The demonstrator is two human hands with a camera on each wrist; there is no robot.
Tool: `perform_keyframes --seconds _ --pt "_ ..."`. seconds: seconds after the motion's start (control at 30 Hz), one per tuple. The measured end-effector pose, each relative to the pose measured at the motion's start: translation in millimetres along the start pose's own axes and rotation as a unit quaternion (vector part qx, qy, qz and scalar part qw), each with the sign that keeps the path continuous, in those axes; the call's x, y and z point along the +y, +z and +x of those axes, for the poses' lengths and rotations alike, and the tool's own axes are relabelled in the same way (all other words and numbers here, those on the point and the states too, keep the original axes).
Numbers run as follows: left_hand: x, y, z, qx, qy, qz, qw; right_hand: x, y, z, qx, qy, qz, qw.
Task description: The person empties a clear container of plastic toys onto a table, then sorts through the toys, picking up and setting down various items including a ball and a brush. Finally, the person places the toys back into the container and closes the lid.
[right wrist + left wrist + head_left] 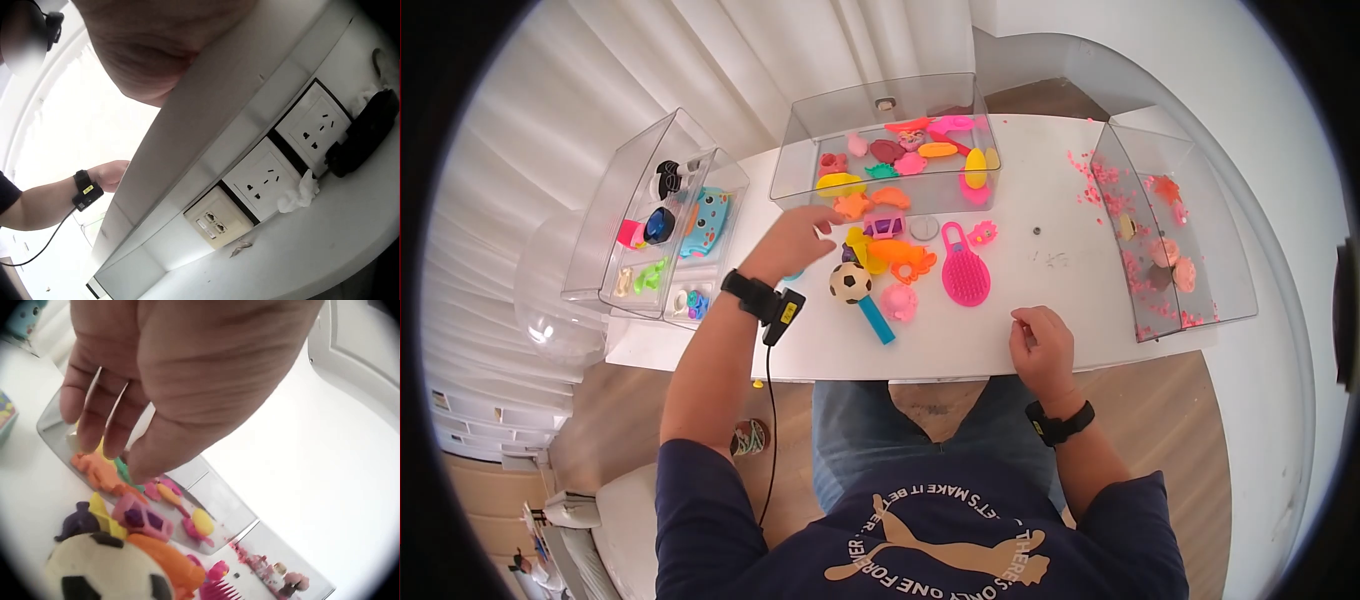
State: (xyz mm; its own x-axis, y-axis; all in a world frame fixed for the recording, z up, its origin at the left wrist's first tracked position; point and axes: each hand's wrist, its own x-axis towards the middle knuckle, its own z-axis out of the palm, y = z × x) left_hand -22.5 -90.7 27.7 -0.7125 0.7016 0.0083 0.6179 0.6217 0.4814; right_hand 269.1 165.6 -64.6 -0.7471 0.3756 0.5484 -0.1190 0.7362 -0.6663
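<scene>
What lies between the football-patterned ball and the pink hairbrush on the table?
An orange toy and, nearer the person, a small pink toy lie between the football-patterned ball and the pink hairbrush, as the head view shows.

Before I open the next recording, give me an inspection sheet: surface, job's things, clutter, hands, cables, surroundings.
Surface: white table; left bin, middle bin, right bin on it.
Job's things: ball, brush, other toys lying in front of the middle bin.
Clutter: pink bits in and beside the right bin.
Hands: left hand near the middle bin, holding nothing; right hand by the near edge, nothing seen held.
Cables: black cable from the left wrist camera.
Surroundings: curtain, wood floor, sockets.
</scene>
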Motion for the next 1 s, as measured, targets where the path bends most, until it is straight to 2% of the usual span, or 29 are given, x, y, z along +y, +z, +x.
perform_keyframes --seconds 0.03,0.07,0.27,0.77,1.0 --pt "2 7 0 -0.021 0.020 0.030 0.999 1 0 0 0.001 -0.002 0.000 1.000" --pt "4 13 2 -0.025 0.004 0.033 0.999 2 0 0 0.002 -0.005 0.000 1.000" --pt "-4 31 3 -0.039 0.067 0.091 0.993 1 0 0 -0.004 -0.006 -0.008 1.000" --pt "-12 45 7 -0.018 0.080 0.070 0.994 -2 1 1 -0.013 0.005 -0.012 1.000" --pt "-13 44 8 -0.005 0.125 0.080 0.989 -2 0 2 -0.011 -0.005 -0.018 1.000"
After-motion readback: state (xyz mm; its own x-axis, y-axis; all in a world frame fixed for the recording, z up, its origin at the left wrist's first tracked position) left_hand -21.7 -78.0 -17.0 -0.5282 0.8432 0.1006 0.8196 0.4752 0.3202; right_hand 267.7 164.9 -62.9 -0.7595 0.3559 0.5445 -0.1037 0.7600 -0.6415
